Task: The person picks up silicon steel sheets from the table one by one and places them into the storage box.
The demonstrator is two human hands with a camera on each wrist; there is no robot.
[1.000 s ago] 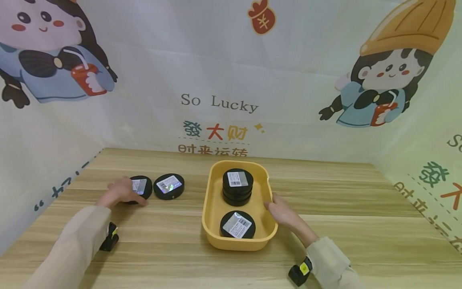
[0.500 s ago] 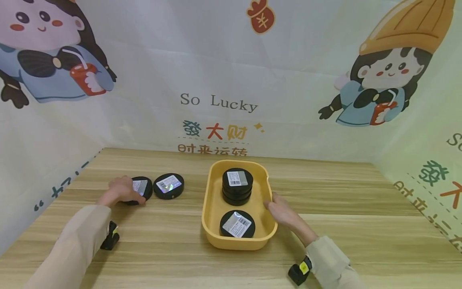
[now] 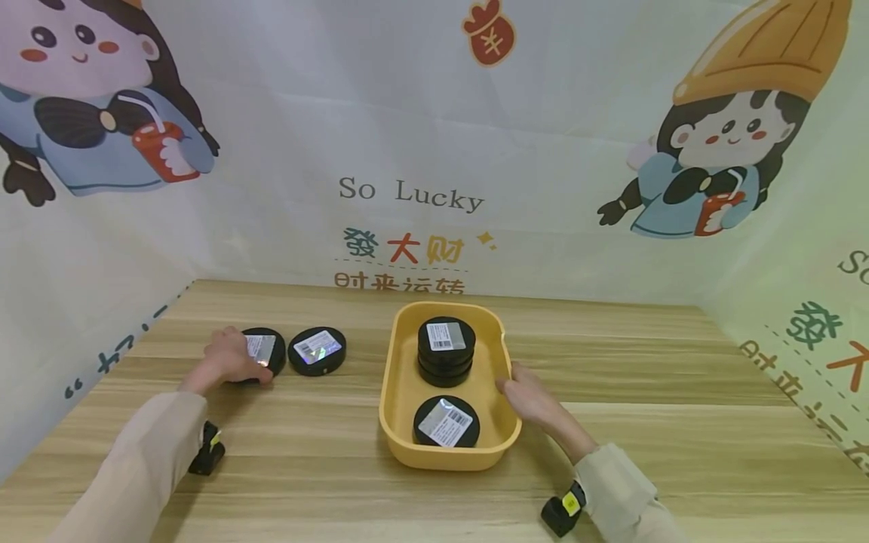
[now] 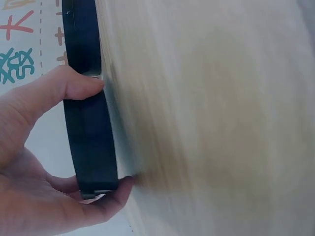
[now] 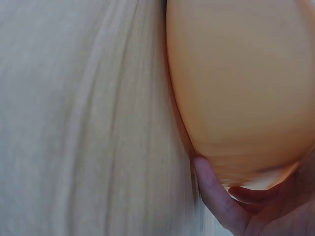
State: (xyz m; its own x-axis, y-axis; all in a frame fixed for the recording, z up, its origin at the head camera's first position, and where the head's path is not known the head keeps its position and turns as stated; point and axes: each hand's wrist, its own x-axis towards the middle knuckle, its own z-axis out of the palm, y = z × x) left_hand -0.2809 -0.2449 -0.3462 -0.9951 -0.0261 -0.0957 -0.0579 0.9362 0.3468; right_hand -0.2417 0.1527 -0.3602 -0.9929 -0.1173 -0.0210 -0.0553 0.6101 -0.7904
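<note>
Toward the left of the table my left hand holds a flat round black disc with a white label on top. The left wrist view has the thumb on one edge of this disc and a finger curled at the opposite edge. Just to its right lies another labelled black disc. My right hand grips the right side of a yellow tray; in the right wrist view its fingers are at the tray's wall. Inside the tray are a stack of black discs and a lone one nearer me.
The wooden table runs back to a printed cloth that also hangs on both sides. A small black device is strapped at the left wrist, and a similar one at the right.
The left thumb has drawn in slightly against the disc's edge, and the disc has shifted only a little. The right hand and the tray stay where they were.
</note>
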